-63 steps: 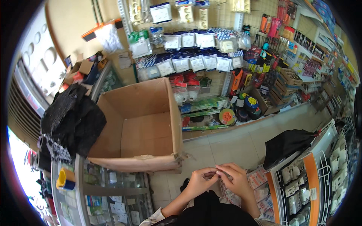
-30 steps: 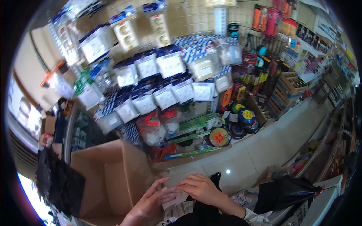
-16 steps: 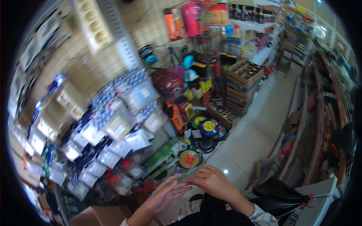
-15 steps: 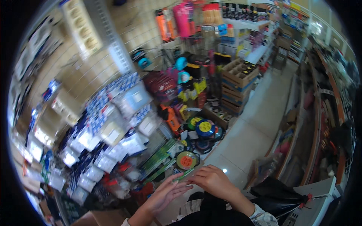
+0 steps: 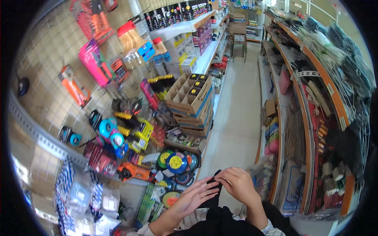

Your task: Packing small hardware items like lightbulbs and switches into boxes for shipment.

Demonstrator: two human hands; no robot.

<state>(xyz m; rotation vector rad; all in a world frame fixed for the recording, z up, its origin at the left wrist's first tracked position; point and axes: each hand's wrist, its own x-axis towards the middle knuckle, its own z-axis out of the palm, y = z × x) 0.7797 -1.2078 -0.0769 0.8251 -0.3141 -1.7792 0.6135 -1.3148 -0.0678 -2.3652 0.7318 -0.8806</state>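
My left hand [image 5: 195,198] is raised in front of my body, its fingers stretched out and close together, pointing right. My right hand [image 5: 239,185] is beside it, fingers bent down and pinched together near the left fingertips. Whatever may lie between the right fingers is hidden. Dark clothing [image 5: 211,194] shows just behind and below the meeting fingertips. Left of my left hand lies a round yellow-green cable reel [image 5: 170,199] with an orange centre. Beyond it, a blue reel with a yellow centre [image 5: 176,162] stands on the floor-level display.
Open cartons with cans [image 5: 189,94] are stacked left of the tiled aisle [image 5: 232,118]. Tools in packets, such as an orange one [image 5: 75,86], hang on the left wall. Long shelves with an orange edge [image 5: 332,94] line the right. A stool [image 5: 239,45] stands far down the aisle.
My view has swung left to right, now facing along the aisle. The small green thing between my hands no longer shows. Both hands remain close together, the right one now more bent.
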